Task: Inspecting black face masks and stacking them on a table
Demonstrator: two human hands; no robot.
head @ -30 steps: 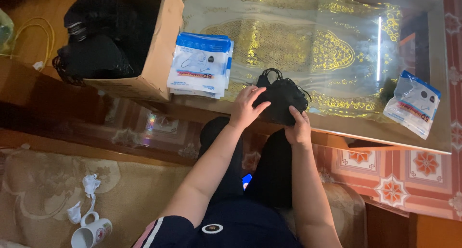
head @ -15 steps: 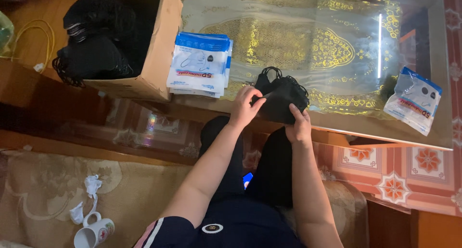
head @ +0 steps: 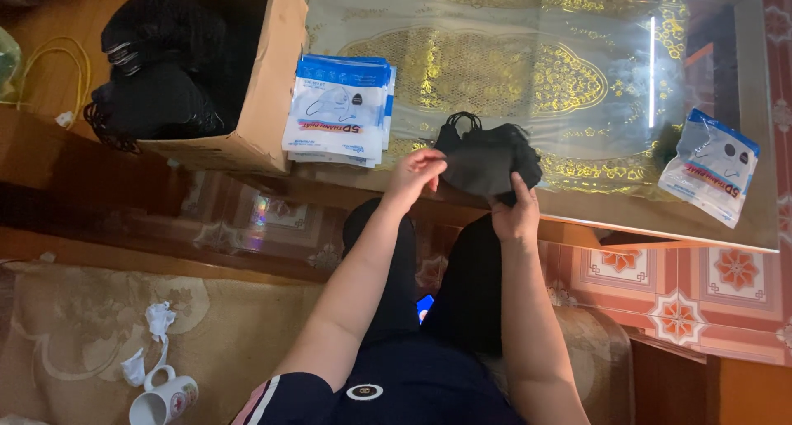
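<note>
One cardboard box, one stack of blue-and-white packets, one separate packet, one white mug, two hands.

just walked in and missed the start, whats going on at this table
A seated person holds a stack of black face masks with both hands at the near edge of a glass-topped table: the left hand grips its left side, the right hand its lower right. A cardboard box with more black masks stands at the left, a pile of white and blue pouches beside it. One more pouch lies at the table's right end.
</note>
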